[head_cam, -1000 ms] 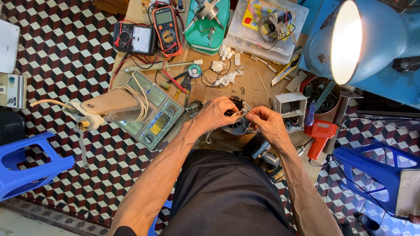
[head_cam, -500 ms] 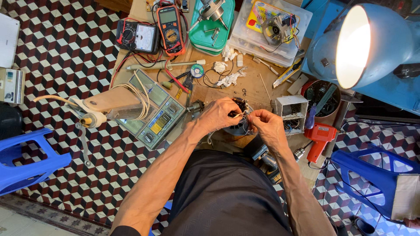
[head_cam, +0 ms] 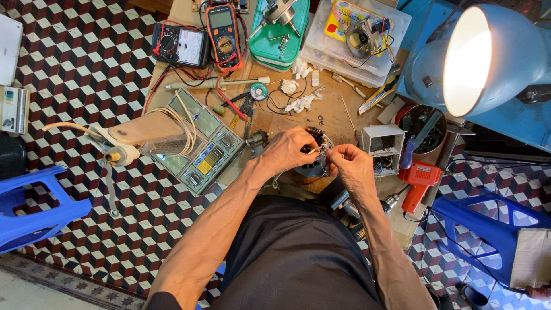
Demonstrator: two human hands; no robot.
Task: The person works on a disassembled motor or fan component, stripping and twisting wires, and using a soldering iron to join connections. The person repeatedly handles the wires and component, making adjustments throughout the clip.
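Left hand [head_cam: 290, 150] curled over a round motor part [head_cam: 314, 163], fingertips pinching a thin wire [head_cam: 314, 150] at its top. Right hand [head_cam: 350, 166] just to the right, thumb and forefinger pressed together on the same wire. Much the same grip as half a second ago, both hands still bunched over the part, barely shifted.

Beneath the hands, a cluttered wooden workbench [head_cam: 338, 115]; below it, a floor of red, white and black cube-pattern tiles [head_cam: 74, 69].

Close right of the right hand, a small open grey box [head_cam: 381, 146] and a red drill [head_cam: 420, 181]. Left of the left hand, a green-faced bench meter [head_cam: 204, 149] with a beige tool [head_cam: 146, 129] lying across it. Farther beyond the hands, an orange multimeter [head_cam: 222, 31], a black analogue meter [head_cam: 179, 45], a green tin [head_cam: 278, 31]. Up to the right, a lit blue lamp [head_cam: 482, 57]. Blue plastic stools [head_cam: 34, 209] out at either side.
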